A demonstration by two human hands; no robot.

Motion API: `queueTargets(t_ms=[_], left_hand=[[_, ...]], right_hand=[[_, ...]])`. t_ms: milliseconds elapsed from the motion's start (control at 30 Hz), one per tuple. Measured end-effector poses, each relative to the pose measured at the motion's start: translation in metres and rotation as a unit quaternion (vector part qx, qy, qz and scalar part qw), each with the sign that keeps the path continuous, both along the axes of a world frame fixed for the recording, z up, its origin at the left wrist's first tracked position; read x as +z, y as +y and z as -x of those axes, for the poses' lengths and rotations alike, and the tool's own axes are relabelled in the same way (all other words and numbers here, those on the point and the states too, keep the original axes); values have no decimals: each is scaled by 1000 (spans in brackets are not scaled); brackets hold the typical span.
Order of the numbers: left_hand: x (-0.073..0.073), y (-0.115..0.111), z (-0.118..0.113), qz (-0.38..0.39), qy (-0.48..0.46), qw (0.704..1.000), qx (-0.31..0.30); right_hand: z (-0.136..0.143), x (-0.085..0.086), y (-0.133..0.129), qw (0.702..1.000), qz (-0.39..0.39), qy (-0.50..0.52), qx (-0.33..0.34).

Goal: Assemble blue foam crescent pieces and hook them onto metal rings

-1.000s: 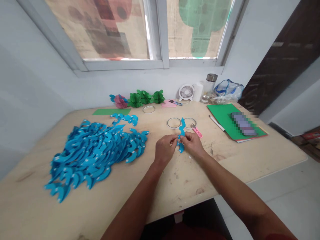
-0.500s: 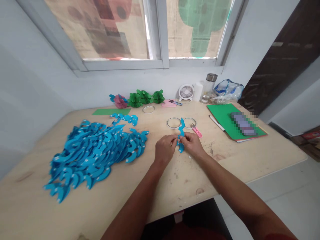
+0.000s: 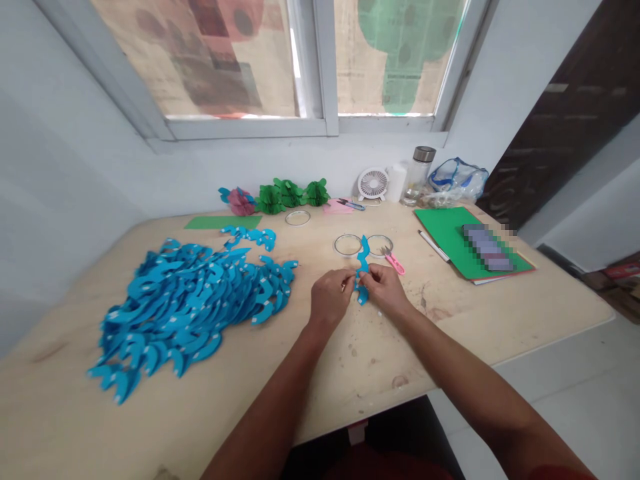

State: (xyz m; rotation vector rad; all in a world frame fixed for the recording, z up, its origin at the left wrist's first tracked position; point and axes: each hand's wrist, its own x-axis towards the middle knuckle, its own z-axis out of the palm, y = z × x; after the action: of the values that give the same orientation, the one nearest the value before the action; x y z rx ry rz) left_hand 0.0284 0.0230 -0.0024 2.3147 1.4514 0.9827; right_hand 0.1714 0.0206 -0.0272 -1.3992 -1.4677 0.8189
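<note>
My left hand (image 3: 332, 295) and my right hand (image 3: 383, 287) meet over the table, fingers pinched at the middle of a wavy blue paper strip (image 3: 364, 249). The strip's upper part points away from me, and a short end shows below my fingertips. Both hands are closed on it; the exact pinch points are partly hidden. Just beyond are two rolls of tape (image 3: 347, 245), ring-shaped and lying flat, with the strip's tip between them. Pink-handled thread snips (image 3: 393, 261) lie beside my right hand. To the left spreads a big heap of blue curved paper pieces (image 3: 195, 300) with white spots.
Green paper pom-poms (image 3: 290, 195), a small white fan (image 3: 373, 184) and a glass bottle (image 3: 417, 177) stand along the wall. A third ring (image 3: 298, 218) lies at the back. Right are a white pen (image 3: 434, 246), green sheets (image 3: 440, 230) and a blurred phone-like object (image 3: 487, 249).
</note>
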Motion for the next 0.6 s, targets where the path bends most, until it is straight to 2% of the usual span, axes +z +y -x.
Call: queueTargets(t_ms=[600], left_hand=[[0, -1, 0, -12, 6, 1000, 6]], right_hand=[[0, -3, 1, 1000, -10, -7, 13]])
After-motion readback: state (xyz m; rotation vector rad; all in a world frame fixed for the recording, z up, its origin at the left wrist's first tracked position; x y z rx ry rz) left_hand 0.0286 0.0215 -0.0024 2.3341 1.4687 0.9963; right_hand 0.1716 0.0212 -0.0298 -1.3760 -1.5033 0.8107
